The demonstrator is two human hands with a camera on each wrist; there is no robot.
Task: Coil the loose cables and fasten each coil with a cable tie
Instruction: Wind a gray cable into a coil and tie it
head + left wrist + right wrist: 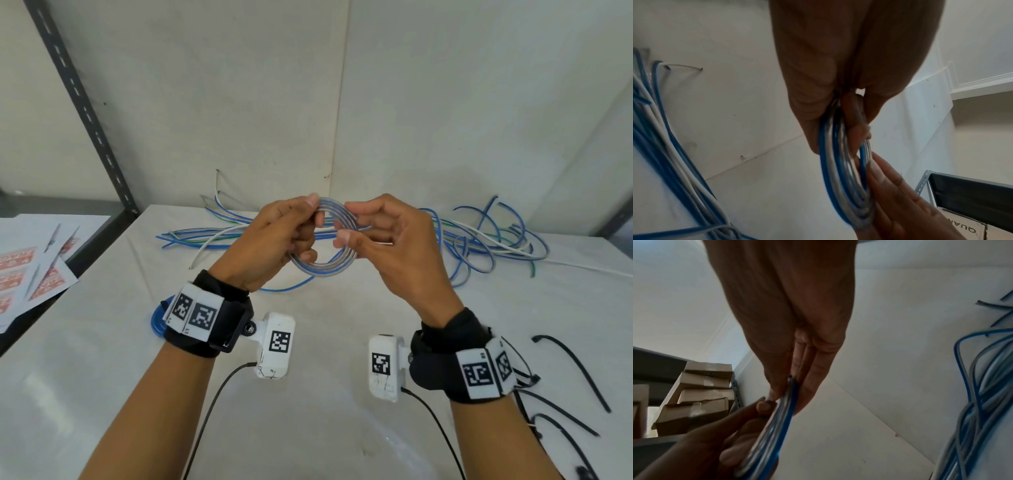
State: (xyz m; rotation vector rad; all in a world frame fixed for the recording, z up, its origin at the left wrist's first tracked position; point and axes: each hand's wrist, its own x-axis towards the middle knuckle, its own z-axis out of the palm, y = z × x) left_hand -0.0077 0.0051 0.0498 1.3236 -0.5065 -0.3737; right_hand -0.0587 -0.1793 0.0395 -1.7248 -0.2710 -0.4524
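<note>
Black cable ties (572, 373) lie nearest me on the white table (102, 377), just beside my right wrist, none taken up yet. A finished blue coil (158, 320) peeks from behind my left wrist.

Above the table, between both hands, I hold the blue-and-white coil (322, 265) as an upright ring, its flat face turned toward me and its axis running away from me. My left hand (274, 240) is curled round the ring's left side, thumb on top, gripping the bundled turns. My right hand (394, 246) pinches the right side between thumb and fingers, the other fingers loosely bent.

I judge the cable light, smooth and springy; the turns would likely fan apart if I slackened. The best hold is across all the strands at once, where my left hand is, leaving a bare arc for the tie.

Farther back, the loose cables (479, 240) sprawl against the wall, their long runs lying left to right.
</note>
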